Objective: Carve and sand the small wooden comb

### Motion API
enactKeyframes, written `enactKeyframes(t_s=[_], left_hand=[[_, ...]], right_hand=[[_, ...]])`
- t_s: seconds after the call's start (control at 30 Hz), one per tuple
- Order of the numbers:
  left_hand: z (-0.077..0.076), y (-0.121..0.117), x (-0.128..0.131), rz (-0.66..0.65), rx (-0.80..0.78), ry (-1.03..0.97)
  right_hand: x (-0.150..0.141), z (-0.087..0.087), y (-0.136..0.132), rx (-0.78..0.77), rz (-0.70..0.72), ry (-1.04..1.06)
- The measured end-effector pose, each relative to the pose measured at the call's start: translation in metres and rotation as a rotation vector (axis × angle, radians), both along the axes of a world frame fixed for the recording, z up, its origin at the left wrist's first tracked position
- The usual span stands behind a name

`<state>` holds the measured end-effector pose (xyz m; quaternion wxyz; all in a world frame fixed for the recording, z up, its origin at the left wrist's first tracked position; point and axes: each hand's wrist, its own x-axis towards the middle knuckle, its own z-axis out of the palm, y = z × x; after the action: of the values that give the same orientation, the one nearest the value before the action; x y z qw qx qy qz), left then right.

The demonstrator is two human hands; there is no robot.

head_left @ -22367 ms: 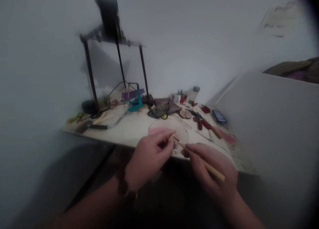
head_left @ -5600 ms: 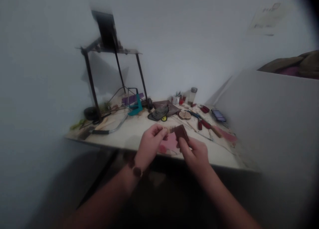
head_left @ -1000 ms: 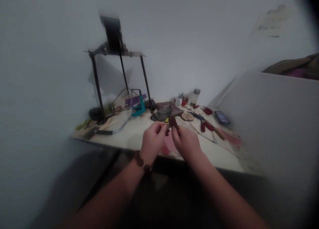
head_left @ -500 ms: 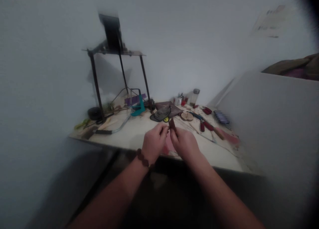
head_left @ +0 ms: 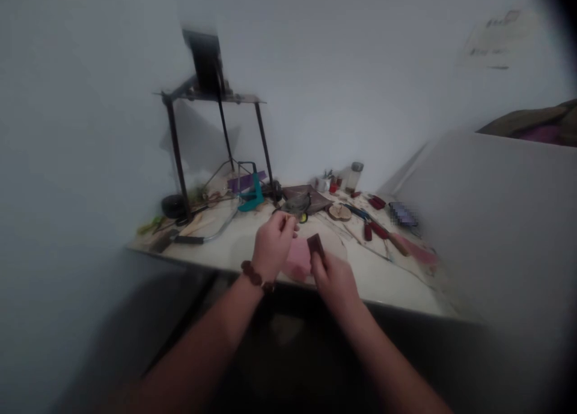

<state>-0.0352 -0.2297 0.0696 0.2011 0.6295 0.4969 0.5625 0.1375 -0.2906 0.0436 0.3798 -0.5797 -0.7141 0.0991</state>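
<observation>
Right hand (head_left: 333, 276) clenched on a dark wood piece (head_left: 315, 244), held between thumb and fingers, top end sticking out above the fingertips. Long axis looks tilted, upper left to lower right, though the grip hides part of it. Piece sits just right of the left hand (head_left: 273, 243), not touching it, so right is the nearer hand. Left hand is raised with fingertips (head_left: 285, 220) pinched together, cannot tell if they hold anything. Pink sheet (head_left: 297, 261) lies on the counter (head_left: 374, 288) below and between the hands. Farther back are a round wood slice (head_left: 340, 212), red-handled chisels (head_left: 378, 229), a saw (head_left: 202, 238) and a teal clamp (head_left: 251, 199)
</observation>
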Motion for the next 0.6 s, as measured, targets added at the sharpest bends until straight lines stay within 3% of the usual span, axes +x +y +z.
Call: enactKeyframes(t_s=[0.27, 0.6], left_hand=[[-0.003, -0.027, 0.019, -0.168, -0.022, -0.037], [0.0, -0.028, 0.018, -0.154, -0.03, 0.025]], right_hand=[[0.013, 0.04, 0.029, 0.105, -0.052, -0.063], [0.01, 0.037, 0.029, 0.166, -0.058, -0.113]])
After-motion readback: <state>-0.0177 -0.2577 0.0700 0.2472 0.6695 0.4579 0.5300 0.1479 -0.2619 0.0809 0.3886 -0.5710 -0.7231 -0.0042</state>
